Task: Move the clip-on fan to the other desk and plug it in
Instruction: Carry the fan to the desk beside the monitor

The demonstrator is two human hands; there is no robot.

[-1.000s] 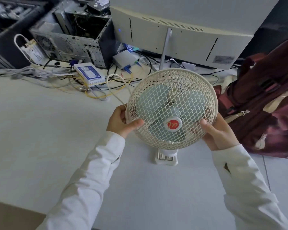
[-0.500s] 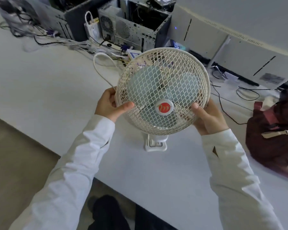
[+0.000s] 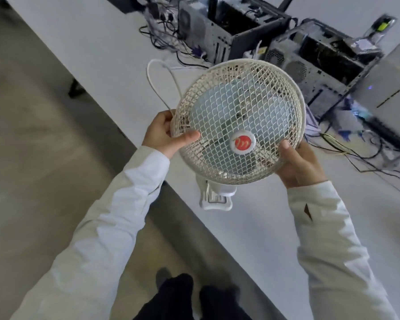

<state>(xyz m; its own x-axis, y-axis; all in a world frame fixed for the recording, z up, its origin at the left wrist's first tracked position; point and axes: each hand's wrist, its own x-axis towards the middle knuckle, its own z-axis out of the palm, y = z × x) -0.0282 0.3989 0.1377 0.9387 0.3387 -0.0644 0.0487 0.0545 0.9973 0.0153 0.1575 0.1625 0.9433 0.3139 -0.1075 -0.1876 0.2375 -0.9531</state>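
Note:
The clip-on fan (image 3: 238, 118) has a cream wire cage, pale blue blades and a red badge at its hub. I hold it up in the air above the white desk's near edge, its face tilted toward me. My left hand (image 3: 165, 135) grips the cage's left rim, thumb on the front mesh. My right hand (image 3: 298, 162) grips the lower right rim. The white clip base (image 3: 215, 199) hangs below the cage. The fan's white cord (image 3: 157, 86) loops up from behind my left hand and runs back toward the computers; its plug is hidden.
The white desk (image 3: 252, 227) runs diagonally, with bare floor (image 3: 32, 158) to its left. Open computer towers (image 3: 321, 56) and tangled cables (image 3: 356, 151) crowd the desk's far side. A white monitor back (image 3: 388, 88) stands at the right. My dark trouser legs (image 3: 194, 299) show at the bottom.
The view has swung left and I have stepped back; the fan, lifted off the desk, has come with both hands to the desk's edge. The maroon bag has left the view.

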